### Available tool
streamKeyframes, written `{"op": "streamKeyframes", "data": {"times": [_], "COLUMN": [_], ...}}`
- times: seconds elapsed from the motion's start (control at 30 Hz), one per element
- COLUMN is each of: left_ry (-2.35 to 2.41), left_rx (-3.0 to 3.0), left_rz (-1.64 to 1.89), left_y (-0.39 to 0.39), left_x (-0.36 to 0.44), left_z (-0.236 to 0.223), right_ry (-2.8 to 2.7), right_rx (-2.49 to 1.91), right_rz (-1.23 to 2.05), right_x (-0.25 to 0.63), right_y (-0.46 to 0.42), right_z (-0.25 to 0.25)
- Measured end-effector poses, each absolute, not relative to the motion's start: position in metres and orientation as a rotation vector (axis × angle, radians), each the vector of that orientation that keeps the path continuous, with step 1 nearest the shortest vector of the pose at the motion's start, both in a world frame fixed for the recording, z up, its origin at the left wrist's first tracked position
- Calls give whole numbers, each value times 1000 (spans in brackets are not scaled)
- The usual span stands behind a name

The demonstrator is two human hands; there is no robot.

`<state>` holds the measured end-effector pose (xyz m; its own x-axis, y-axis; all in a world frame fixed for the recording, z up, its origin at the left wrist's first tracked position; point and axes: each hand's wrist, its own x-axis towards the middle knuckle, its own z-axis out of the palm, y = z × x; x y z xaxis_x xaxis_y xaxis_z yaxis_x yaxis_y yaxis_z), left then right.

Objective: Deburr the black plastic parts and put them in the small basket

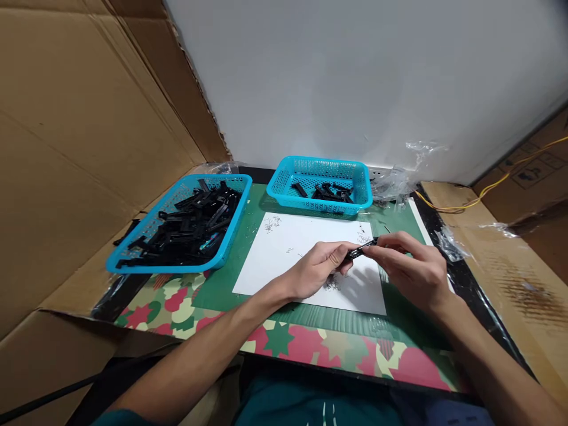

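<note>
My left hand point(323, 265) is closed around the near end of a slim black plastic part point(360, 248), thumb on top. My right hand point(415, 266) pinches the far end of the same part between thumb and fingers. The part is held tilted, a little above a white sheet point(261, 266). Whether my right fingers also hold something tiny cannot be made out. Beneath and around the hands, tiny thin wire-like pieces point(332, 284) lie in small heaps on the sheet.
A blue basket point(225, 251) piled with black plastic parts point(190, 222) stands at the left. Another blue basket point(319, 206), holding fewer parts, stands at the back. Crumpled clear plastic point(394, 183) and a yellow cable point(483, 192) lie at the right, beside cardboard point(528, 278).
</note>
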<state>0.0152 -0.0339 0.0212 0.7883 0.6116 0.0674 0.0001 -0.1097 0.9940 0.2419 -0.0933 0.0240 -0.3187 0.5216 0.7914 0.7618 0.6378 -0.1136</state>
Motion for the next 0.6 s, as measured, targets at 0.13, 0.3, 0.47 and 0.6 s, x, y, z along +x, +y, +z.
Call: {"op": "streamKeyframes", "data": {"times": [0.13,0.3,0.47,0.6], "left_ry": [615,650,664,757], "left_rx": [1715,1812,1945,1952], "left_rz": [642,729,797,934], "left_y": [-34,-31,-29,-27], "left_x": [15,14,15,15], "left_z": [23,21,19,19], "right_ry": [-2046,-2080,-2081,-2002], "right_rx": [-1026,-1058,-1069,-1120], "right_rz": [-372,-377,-397,-257], "right_x": [244,246,246,247], "right_y": [-91,-90,-90,-89], "right_z": [22,18,14,13]}}
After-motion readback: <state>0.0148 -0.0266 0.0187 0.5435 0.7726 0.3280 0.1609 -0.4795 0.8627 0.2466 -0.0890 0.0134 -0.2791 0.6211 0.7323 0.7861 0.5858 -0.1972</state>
